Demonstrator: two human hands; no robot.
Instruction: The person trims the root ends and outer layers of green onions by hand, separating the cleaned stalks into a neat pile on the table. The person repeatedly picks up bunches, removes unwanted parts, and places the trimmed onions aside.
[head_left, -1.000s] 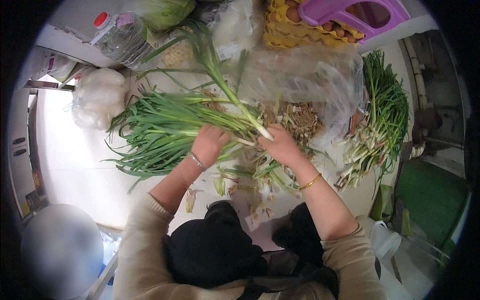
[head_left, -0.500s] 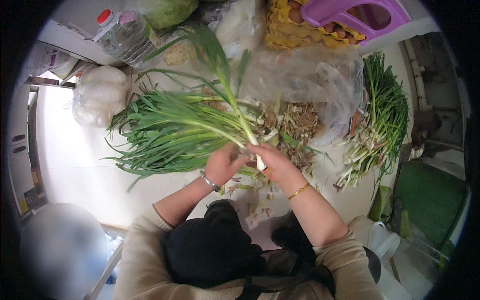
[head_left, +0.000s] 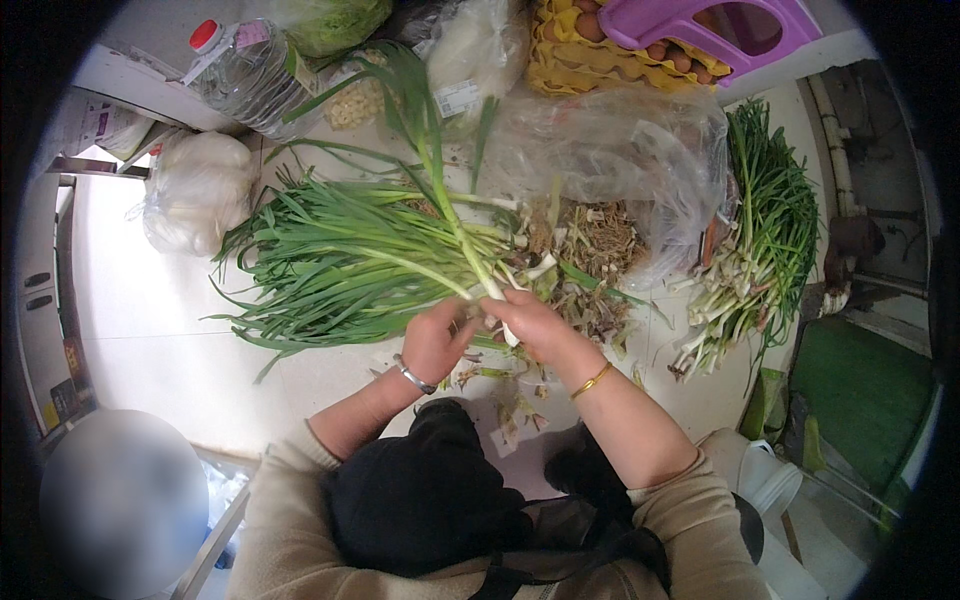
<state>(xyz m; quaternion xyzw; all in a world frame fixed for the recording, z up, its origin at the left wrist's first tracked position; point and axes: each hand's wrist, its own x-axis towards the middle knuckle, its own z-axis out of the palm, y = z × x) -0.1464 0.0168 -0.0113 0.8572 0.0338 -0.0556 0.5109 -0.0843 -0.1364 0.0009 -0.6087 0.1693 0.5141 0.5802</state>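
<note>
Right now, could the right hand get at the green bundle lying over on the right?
Probably, once free: the right hand holds a long stalk, but only low scraps seem to lie between that hand and the green bundle.

Cannot see the fingertips of the left hand point(head_left: 432, 342) or judge their touch on the leek point(head_left: 440, 190), partly covered by the right hand point(head_left: 532, 324). Cannot read the label point(head_left: 458, 98), too small, or make out the blurred patch point(head_left: 125, 505), near left. See cabbage point(head_left: 328, 22) and purple frame point(head_left: 790, 28) cut off by the far edge.
</note>
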